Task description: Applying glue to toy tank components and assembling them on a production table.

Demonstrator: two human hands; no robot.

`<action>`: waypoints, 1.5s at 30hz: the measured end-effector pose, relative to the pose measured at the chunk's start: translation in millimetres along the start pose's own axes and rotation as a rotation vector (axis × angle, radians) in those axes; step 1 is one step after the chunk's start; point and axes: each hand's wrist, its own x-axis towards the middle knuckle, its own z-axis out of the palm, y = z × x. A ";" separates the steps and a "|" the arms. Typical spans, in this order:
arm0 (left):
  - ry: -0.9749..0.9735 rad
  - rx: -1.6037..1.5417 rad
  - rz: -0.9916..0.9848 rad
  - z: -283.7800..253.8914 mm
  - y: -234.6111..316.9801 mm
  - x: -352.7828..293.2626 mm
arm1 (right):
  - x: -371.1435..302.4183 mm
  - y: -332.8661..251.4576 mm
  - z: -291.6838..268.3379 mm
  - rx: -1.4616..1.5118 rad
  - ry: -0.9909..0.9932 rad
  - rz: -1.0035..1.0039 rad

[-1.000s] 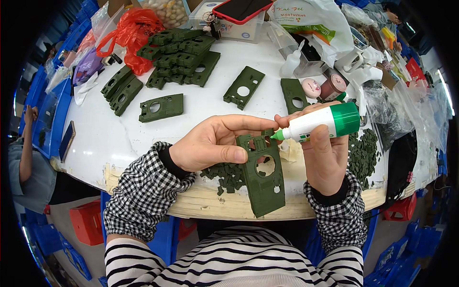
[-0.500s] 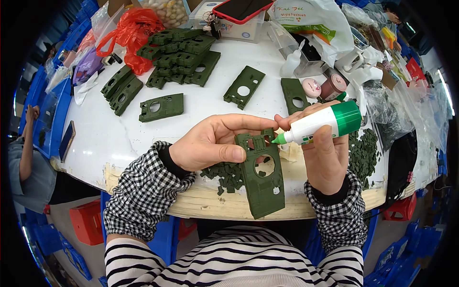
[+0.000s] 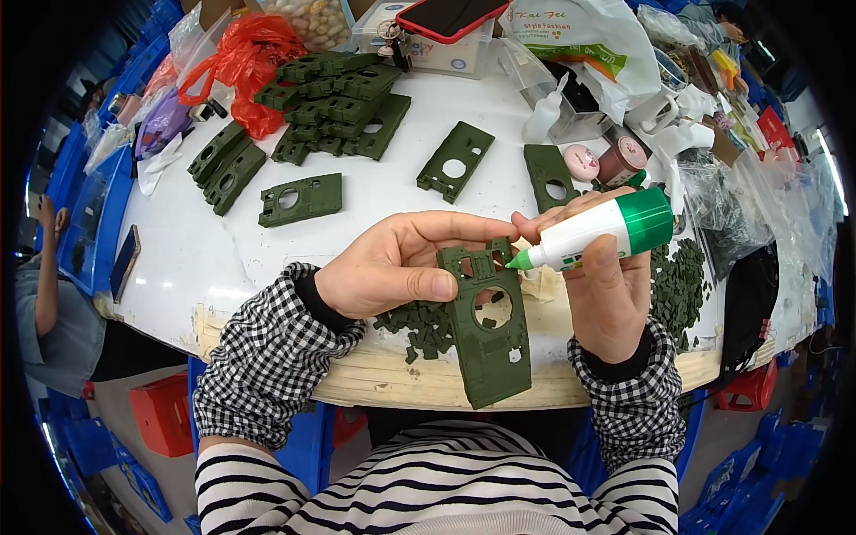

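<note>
Across the middle of our view spreads a broad white tabletop (image 3: 383, 192), its worn, pale, wood-coloured edge nearest us at six o'clock. Toward one o'clock we see a crumpled white plastic bag with green and orange print (image 3: 571, 40), and at eleven a stacked pile of dark green plastic hull-shaped plates (image 3: 334, 102), with a crinkled red plastic bag (image 3: 245, 67) beside it.

Our left hand (image 3: 388, 267), at nine o'clock, pinches a dark green moulded plastic plate with a large round hole (image 3: 490, 361) by its upper left side, thumb on top and index finger stretched along the upper end. That plate hangs between four and five o'clock, tilted, its far end overlapping the table edge in our view.

Our right hand (image 3: 615, 299), at three, wraps round a white plastic squeeze bottle with a dark green base (image 3: 602, 232), thumb pressed on its near side. Its light green nozzle (image 3: 520, 259) points at the plate's upper right corner; we cannot tell whether they touch.

Single loose plates lie at ten (image 3: 300, 198), twelve (image 3: 455, 162) and two (image 3: 548, 178). Smallest are the loose dark green plastic chips, heaped at six (image 3: 426, 332) and three (image 3: 679, 294).
</note>
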 end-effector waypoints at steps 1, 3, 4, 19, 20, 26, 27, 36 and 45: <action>-0.001 -0.002 0.001 0.4 -0.5 0.4 | -0.5 -0.4 0.4 0.005 0.014 0.002; 0.000 0.000 0.001 1.2 -0.9 0.5 | -0.6 -0.5 -3.2 -0.017 -0.029 -0.008; 0.001 0.004 -0.001 1.9 -1.2 0.7 | -0.6 -0.7 -4.9 -0.027 -0.052 -0.012; 0.354 0.489 0.573 -29.8 45.6 -56.4 | 3.3 3.9 -16.1 0.353 0.112 -0.047; 0.442 0.577 0.599 -33.7 48.4 -75.8 | 4.2 2.4 -15.5 0.378 0.118 -0.047; 0.791 0.759 0.369 -56.0 20.5 -148.5 | 4.5 -0.6 -19.5 0.393 0.104 -0.063; 0.806 0.820 0.326 -59.9 18.6 -154.4 | 4.0 -1.1 -18.5 0.384 0.098 -0.062; 0.910 1.643 0.098 -65.5 23.0 -136.9 | 4.3 -1.6 -19.4 0.367 0.124 -0.061; 1.266 2.049 0.221 -124.1 56.9 -152.7 | 6.4 -1.9 -20.7 0.428 0.108 -0.064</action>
